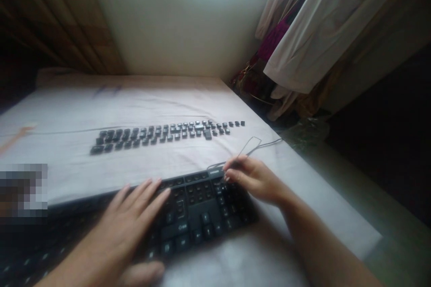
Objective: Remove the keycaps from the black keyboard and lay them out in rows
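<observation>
Left hand (138, 215), fingers spread, lies flat on a black keyboard (202, 215) below both hands, likely light, rigid and best gripped by its edges; the right hand (254, 177) pinches a thin, probably springy wire loop (251, 145).

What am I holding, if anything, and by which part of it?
Your right hand pinches a thin wire loop by its lower end, between thumb and fingers. Your left hand rests over the black plastic keyboard.
</observation>
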Demonstrator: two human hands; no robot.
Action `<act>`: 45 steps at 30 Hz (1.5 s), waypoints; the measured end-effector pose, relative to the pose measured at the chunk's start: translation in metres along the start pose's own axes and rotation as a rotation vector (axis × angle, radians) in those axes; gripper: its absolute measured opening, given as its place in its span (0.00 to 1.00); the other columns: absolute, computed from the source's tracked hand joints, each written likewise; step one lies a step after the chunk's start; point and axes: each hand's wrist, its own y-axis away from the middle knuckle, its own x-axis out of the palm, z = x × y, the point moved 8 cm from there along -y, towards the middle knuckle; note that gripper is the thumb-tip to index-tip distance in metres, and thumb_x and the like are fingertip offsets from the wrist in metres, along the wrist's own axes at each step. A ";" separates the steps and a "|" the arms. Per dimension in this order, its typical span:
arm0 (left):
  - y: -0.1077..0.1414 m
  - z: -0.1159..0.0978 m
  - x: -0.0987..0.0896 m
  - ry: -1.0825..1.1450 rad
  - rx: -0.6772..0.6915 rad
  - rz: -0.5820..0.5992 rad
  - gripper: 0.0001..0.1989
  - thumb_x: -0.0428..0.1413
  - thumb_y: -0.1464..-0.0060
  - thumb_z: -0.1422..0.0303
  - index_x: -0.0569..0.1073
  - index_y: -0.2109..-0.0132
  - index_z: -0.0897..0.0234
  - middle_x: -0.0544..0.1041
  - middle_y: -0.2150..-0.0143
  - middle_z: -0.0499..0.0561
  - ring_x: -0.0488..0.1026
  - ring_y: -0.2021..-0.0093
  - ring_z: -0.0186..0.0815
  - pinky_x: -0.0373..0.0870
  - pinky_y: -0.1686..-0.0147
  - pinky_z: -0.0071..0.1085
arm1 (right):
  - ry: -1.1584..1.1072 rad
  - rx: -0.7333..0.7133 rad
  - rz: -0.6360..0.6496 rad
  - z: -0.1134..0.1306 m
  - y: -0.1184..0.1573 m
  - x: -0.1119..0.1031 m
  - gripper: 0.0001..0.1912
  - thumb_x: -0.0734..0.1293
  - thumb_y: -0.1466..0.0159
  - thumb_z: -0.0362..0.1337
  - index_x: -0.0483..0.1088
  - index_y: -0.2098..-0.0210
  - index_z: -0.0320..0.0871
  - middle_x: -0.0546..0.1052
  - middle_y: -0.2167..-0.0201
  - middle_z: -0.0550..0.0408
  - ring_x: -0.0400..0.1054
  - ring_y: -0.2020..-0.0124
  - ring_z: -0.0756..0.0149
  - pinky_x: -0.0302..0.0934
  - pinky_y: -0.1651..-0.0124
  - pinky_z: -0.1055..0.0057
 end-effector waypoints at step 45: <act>-0.003 -0.006 -0.008 0.032 -0.044 0.058 0.49 0.60 0.51 0.47 0.49 0.28 0.53 0.48 0.27 0.56 0.50 0.30 0.58 0.52 0.35 0.58 | 0.486 -0.441 0.143 0.032 0.012 0.034 0.08 0.61 0.30 0.34 0.71 0.64 0.44 0.79 0.68 0.52 0.74 0.67 0.65 0.70 0.63 0.69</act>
